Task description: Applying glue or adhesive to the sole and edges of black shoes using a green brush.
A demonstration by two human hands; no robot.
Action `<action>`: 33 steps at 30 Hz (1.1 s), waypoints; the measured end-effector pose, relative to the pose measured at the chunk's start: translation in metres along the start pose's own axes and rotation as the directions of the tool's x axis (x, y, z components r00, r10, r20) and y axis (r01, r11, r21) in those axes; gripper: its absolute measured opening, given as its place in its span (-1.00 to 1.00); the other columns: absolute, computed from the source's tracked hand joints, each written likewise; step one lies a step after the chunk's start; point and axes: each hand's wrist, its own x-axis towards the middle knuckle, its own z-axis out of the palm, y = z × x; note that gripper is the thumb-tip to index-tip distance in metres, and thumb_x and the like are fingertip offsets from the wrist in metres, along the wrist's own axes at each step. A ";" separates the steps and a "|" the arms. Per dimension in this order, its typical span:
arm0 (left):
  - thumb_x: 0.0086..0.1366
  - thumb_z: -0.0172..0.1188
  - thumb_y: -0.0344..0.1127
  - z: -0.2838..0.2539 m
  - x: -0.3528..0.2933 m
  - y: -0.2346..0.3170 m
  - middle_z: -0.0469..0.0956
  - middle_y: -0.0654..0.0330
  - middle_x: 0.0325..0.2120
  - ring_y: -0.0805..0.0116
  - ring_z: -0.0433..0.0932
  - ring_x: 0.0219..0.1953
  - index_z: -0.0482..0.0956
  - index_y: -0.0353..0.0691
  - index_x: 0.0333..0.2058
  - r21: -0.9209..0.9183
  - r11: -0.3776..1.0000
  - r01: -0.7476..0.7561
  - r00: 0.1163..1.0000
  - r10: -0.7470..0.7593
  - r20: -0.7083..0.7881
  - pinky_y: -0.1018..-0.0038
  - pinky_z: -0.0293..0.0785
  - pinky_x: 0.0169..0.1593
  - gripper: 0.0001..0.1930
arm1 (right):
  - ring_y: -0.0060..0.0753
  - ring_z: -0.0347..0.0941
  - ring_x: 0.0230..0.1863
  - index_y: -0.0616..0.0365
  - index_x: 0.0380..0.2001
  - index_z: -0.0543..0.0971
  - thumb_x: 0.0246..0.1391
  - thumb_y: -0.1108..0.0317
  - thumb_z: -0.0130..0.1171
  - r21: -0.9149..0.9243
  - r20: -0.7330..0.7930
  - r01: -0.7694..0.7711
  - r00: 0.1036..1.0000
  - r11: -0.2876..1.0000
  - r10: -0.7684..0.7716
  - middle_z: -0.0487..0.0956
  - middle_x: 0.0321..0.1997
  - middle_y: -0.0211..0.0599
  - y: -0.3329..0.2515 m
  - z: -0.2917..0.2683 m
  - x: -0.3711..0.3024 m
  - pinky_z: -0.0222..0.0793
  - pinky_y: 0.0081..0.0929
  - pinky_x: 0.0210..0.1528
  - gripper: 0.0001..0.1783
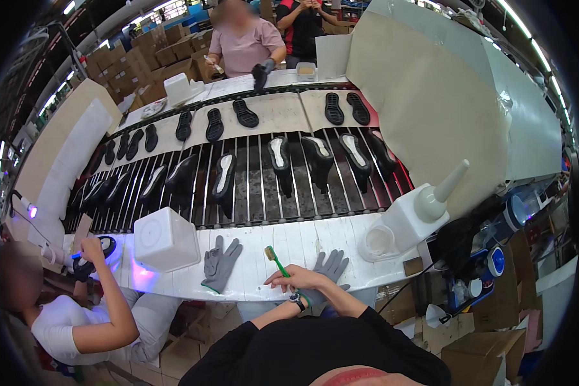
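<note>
My bare right hand (296, 278) is closed around a toothbrush (278, 260) with a green handle and tan bristles, which points up and left over the white table edge. My right forearm crosses over my left arm, which has a wristwatch (296, 299). My left hand (330, 265) appears to wear a grey glove, its fingers spread on the tabletop; its middle is partly covered by the right forearm. A loose grey glove (221, 265) with a green cuff edge lies to the left of the toothbrush.
Black shoe uppers (224, 180) rest on a roller conveyor (257, 209), with black soles (213, 124) on its far side. A white squeeze bottle (410, 215) stands right, a white plastic container (164, 239) left. Co-workers sit at left (83, 328) and across (246, 42).
</note>
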 end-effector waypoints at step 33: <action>0.12 -0.02 0.29 -0.005 0.003 0.000 -0.03 -0.06 0.33 0.00 -0.08 0.38 0.02 -0.17 0.32 -0.019 1.000 0.003 1.000 -0.002 0.012 -0.06 -0.21 0.35 -0.08 | -0.70 0.41 -0.50 0.04 -0.08 0.62 0.19 0.21 0.10 0.022 -0.023 -0.002 1.000 1.000 0.003 0.58 -0.32 -0.45 -0.001 -0.003 0.000 0.33 -0.67 -0.54 -0.71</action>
